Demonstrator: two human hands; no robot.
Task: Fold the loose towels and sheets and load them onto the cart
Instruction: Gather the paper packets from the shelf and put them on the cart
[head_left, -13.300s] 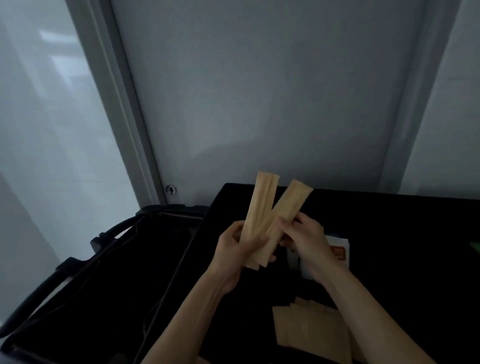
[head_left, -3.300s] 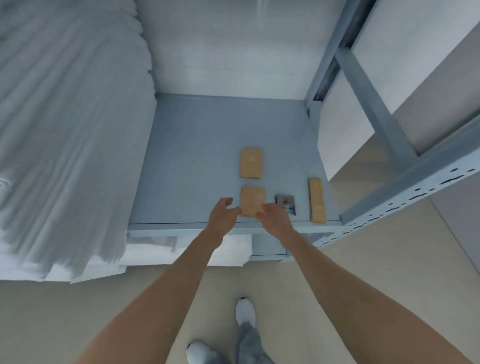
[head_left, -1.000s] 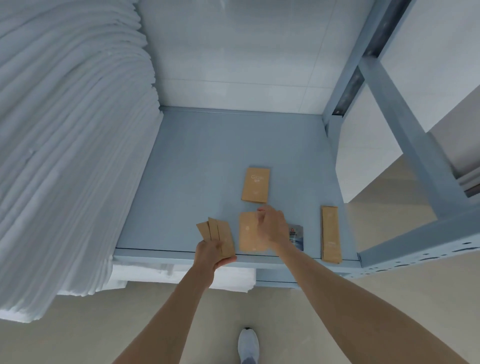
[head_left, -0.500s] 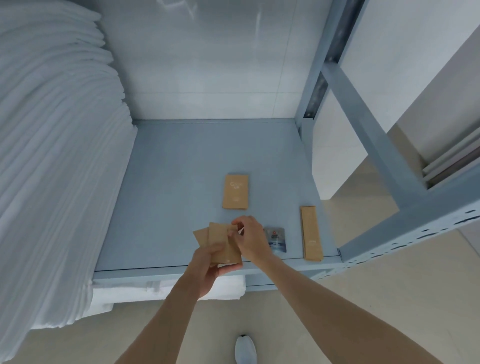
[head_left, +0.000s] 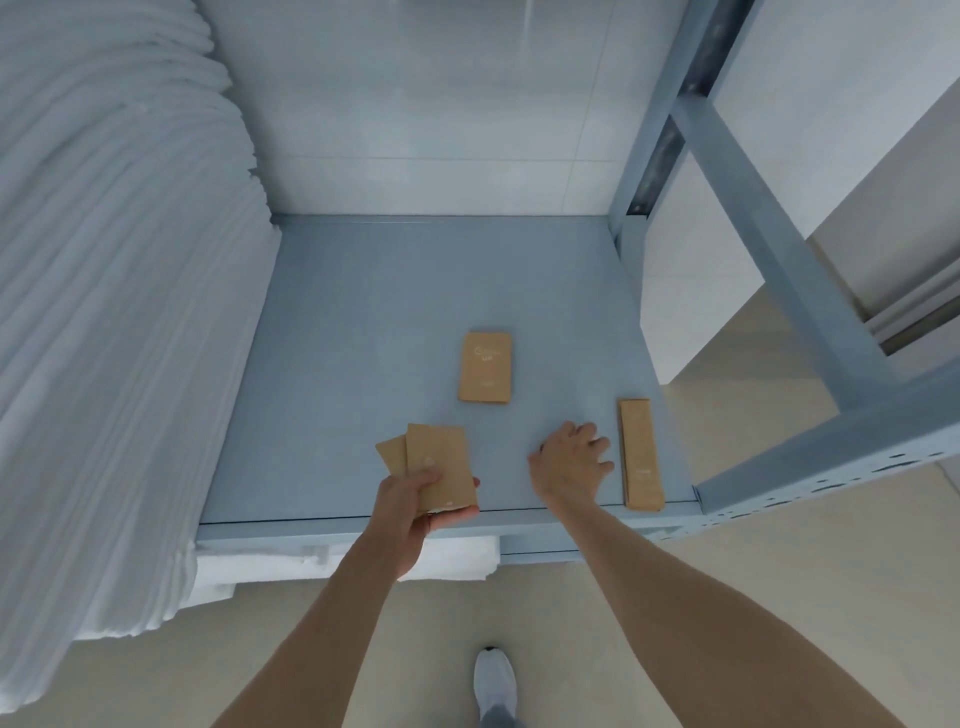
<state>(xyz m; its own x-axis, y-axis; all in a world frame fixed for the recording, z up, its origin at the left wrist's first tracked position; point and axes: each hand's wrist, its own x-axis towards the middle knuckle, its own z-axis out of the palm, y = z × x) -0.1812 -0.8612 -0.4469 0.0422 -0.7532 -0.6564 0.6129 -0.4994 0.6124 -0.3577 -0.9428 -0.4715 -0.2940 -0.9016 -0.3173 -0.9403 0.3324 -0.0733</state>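
A tall stack of folded white linens (head_left: 109, 312) fills the left side of the blue-grey metal shelf (head_left: 374, 291). My left hand (head_left: 415, 512) grips a few flat brown paper packets (head_left: 434, 460) above the shelf's front edge. My right hand (head_left: 571, 465) lies palm down on the shelf with its fingers bent. It covers the spot where a small dark packet lay, and that packet is hidden. A wide brown packet (head_left: 485, 369) lies farther back. A long narrow brown packet (head_left: 641, 452) lies just right of my right hand.
More folded white towels (head_left: 322, 564) sit on the shelf below. The rack's blue-grey upright and slanted beam (head_left: 769, 270) stand at the right. Behind the shelf is a white tiled wall; below is beige floor, with my shoe (head_left: 493, 680) on it.
My right hand let go of the packet it had added to the bunch in my left hand and moved right, onto the small dark packet. The left hand keeps its packets.
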